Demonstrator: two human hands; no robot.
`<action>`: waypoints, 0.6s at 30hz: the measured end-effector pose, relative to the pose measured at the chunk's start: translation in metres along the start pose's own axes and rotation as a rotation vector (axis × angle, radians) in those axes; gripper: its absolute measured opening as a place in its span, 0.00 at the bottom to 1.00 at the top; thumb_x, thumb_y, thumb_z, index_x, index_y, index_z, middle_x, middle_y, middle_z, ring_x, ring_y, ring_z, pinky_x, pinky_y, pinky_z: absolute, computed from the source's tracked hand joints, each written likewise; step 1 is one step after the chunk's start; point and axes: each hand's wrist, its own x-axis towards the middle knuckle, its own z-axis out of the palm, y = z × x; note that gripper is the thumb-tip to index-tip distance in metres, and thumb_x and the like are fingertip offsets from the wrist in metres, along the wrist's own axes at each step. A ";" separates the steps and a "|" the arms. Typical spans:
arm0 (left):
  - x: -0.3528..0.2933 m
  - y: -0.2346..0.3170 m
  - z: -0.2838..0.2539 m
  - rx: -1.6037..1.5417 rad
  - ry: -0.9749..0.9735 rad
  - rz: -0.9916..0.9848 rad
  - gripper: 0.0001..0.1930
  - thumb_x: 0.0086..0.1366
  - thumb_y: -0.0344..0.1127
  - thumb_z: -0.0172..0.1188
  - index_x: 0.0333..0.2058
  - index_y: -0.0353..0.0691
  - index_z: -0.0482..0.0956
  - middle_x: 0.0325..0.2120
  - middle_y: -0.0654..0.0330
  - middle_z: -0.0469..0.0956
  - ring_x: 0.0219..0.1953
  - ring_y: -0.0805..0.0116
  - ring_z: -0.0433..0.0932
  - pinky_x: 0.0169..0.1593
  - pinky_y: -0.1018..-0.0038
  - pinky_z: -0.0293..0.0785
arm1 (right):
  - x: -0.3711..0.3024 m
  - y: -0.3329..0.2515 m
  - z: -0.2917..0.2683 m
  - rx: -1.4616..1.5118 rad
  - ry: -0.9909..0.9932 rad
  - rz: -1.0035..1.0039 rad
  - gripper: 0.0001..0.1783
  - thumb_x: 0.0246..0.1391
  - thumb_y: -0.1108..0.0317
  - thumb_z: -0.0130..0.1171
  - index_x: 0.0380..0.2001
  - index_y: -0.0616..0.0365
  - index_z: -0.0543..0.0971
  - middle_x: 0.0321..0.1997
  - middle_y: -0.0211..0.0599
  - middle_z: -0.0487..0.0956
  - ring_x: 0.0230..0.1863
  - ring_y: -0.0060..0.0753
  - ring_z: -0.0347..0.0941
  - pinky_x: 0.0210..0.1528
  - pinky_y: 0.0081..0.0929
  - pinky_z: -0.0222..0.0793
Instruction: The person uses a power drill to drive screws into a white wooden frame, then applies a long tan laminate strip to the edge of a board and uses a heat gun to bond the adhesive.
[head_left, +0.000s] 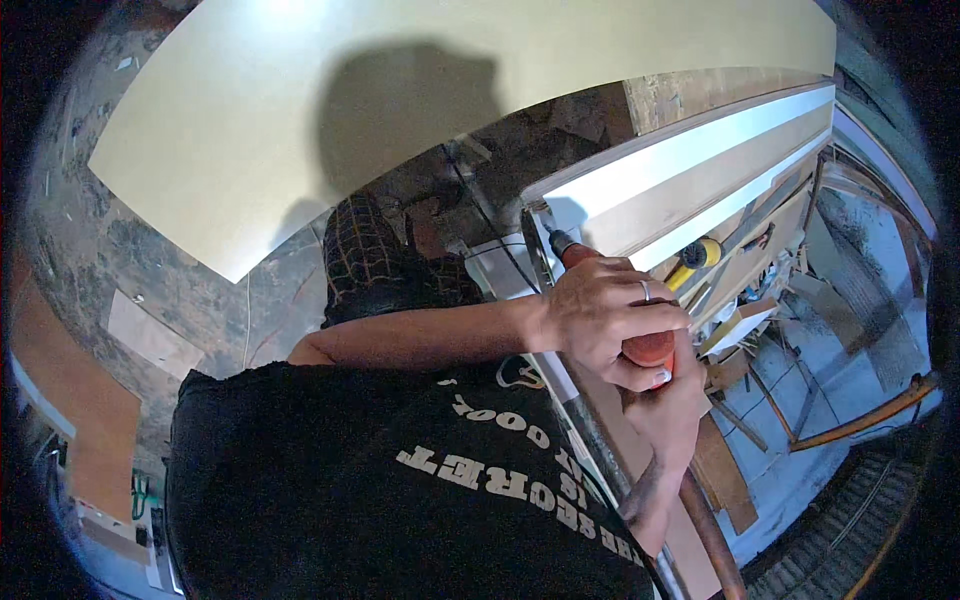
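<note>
A red power drill (pixel 650 350) with a dark chuck points up and left, gripped by both hands. My left hand (pixel 610 310), a ring on one finger, is wrapped over the top of its body. Below it, my right hand (pixel 670 400) closes around the lower part of the drill, partly hidden by the left. The chuck end meets or nearly meets the near corner of a long white panel (pixel 640 190), at a dark metal edge; whether the bit touches cannot be made out.
A large cream sheet (pixel 220 120) spans the upper left, with a head shadow on it. A yellow and black tool (pixel 695 260) lies right of the drill, near wood offcuts (pixel 745 325). A dark cable (pixel 480 205) runs left of the panel. An orange-brown curved bar (pixel 865 412) is at right.
</note>
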 end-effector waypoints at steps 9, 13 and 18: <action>-0.001 0.001 0.001 0.042 0.036 0.006 0.27 0.53 0.58 0.66 0.42 0.43 0.82 0.34 0.56 0.83 0.31 0.57 0.85 0.38 0.62 0.81 | 0.004 -0.013 -0.001 -0.030 0.009 -0.012 0.28 0.44 0.76 0.69 0.51 0.63 0.74 0.41 0.50 0.84 0.46 0.44 0.83 0.48 0.34 0.76; -0.002 0.003 0.001 0.024 0.015 0.017 0.26 0.52 0.59 0.67 0.42 0.44 0.83 0.38 0.57 0.85 0.31 0.58 0.85 0.39 0.62 0.81 | -0.006 -0.006 0.000 -0.086 0.034 -0.090 0.26 0.45 0.77 0.66 0.51 0.62 0.74 0.41 0.52 0.84 0.48 0.52 0.83 0.48 0.39 0.76; 0.001 0.002 -0.035 -0.141 -0.326 -0.003 0.35 0.51 0.49 0.74 0.55 0.36 0.79 0.53 0.46 0.79 0.54 0.50 0.81 0.57 0.63 0.76 | -0.022 0.019 0.007 -0.034 0.147 -0.224 0.36 0.44 0.76 0.69 0.61 0.57 0.73 0.47 0.57 0.83 0.48 0.58 0.82 0.50 0.44 0.78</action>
